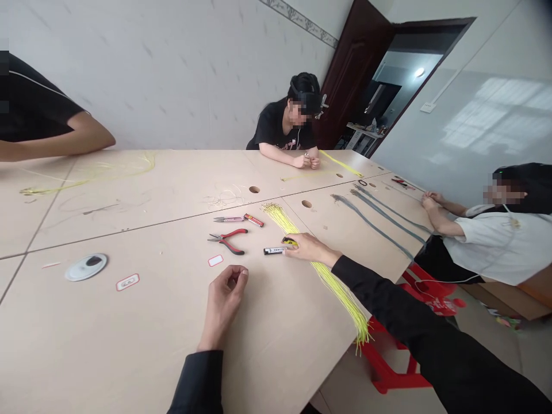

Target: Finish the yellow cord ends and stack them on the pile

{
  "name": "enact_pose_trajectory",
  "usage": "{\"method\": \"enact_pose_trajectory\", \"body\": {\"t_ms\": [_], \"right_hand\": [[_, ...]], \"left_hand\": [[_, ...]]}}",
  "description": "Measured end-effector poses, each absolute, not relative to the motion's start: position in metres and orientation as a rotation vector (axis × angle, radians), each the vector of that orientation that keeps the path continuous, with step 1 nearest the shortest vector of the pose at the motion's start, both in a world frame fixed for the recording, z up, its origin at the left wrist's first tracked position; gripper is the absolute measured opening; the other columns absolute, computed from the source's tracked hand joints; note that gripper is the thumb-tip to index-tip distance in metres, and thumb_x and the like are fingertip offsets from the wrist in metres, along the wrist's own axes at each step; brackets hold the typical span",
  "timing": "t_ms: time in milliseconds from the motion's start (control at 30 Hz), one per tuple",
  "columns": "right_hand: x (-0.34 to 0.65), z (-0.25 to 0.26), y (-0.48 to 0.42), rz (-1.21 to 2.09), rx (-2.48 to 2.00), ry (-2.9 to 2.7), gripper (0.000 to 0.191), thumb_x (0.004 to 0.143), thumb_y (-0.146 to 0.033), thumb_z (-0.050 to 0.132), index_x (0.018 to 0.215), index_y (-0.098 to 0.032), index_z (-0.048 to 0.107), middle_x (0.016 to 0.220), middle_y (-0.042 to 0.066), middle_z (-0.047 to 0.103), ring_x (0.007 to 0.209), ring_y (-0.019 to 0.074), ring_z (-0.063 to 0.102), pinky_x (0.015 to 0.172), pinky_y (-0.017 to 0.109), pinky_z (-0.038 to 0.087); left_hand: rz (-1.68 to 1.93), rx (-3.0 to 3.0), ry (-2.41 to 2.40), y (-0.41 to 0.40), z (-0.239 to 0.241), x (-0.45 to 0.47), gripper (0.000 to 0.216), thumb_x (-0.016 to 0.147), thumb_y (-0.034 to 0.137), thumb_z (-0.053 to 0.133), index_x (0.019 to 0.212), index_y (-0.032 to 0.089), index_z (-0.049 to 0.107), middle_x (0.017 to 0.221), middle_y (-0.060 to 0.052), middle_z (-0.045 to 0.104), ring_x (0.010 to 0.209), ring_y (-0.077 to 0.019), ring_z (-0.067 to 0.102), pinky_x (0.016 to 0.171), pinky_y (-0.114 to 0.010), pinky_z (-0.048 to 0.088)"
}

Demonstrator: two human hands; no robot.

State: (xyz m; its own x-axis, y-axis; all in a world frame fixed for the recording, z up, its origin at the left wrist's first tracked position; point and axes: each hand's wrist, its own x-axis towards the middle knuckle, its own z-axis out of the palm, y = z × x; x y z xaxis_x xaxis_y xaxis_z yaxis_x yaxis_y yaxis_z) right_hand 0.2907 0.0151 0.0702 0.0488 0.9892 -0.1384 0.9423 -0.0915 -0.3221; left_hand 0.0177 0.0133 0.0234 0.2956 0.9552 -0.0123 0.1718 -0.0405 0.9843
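Observation:
My left hand hovers over the light wooden table with its fingers curled in a loose pinch; what it holds, if anything, I cannot make out. My right hand reaches forward and lies on a bundle of yellow wires that runs diagonally off the table's edge. Its fingertips touch a black and yellow tool, beside a black and white lighter-shaped thing. Red-handled pliers lie just left of that.
Pink snips and a small red tool lie beyond the pliers. A round white lid and white stickers sit left. Grey wire bundles lie right. Three other people sit around the table. A red stool stands below.

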Motion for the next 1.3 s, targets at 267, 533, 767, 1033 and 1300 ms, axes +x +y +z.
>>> {"method": "enact_pose_trajectory", "body": {"t_ms": [267,533,767,1033,1300], "right_hand": [[0.268,0.052,0.047,0.357,-2.103,-2.035,0.027,0.091,-0.026,0.06,0.116,-0.025,0.071,0.103,0.006,0.075,0.092,0.0215,0.069,0.075,0.026,0.044],[0.24,0.049,0.049,0.322,-2.086,-1.856,0.033,0.098,-0.029,0.051,0.129,-0.021,0.058,0.102,0.007,0.075,0.086,0.0196,0.07,0.076,0.027,0.046],[0.186,0.025,-0.007,0.441,-1.828,-1.638,0.03,0.096,-0.035,0.047,0.118,-0.019,0.058,0.105,0.011,0.075,0.09,0.0229,0.072,0.075,0.029,0.051],[0.178,-0.001,-0.019,0.314,-1.869,-1.612,0.034,0.091,-0.049,0.045,0.099,-0.022,0.064,0.072,0.007,0.071,0.065,0.0269,0.068,0.058,0.032,0.044],[0.179,0.002,-0.018,0.309,-1.868,-1.6,0.03,0.089,-0.046,0.045,0.087,-0.022,0.063,0.062,0.006,0.065,0.056,0.0244,0.062,0.052,0.03,0.036]], "left_hand": [[0.919,1.452,1.101,0.013,0.021,0.018,0.029,0.088,0.045,0.058,0.081,0.017,0.063,0.069,0.001,0.053,0.063,-0.0131,0.044,0.059,-0.024,0.034],[0.937,1.413,1.073,0.014,0.018,0.019,0.029,0.087,0.044,0.059,0.081,0.016,0.064,0.071,0.001,0.057,0.062,-0.0122,0.046,0.059,-0.024,0.035],[1.04,1.373,1.047,0.006,0.019,0.024,0.023,0.085,0.039,0.061,0.083,0.016,0.066,0.075,-0.003,0.065,0.069,-0.0148,0.056,0.066,-0.026,0.044],[1.177,1.517,1.298,-0.027,0.047,-0.053,0.022,0.093,0.036,0.056,0.098,0.018,0.069,0.098,-0.009,0.07,0.088,-0.0176,0.062,0.082,-0.031,0.048],[0.819,1.549,2.31,-0.015,0.072,-0.233,0.028,0.085,0.033,0.053,0.101,0.016,0.068,0.104,-0.011,0.067,0.08,-0.0194,0.062,0.075,-0.033,0.051]]}}
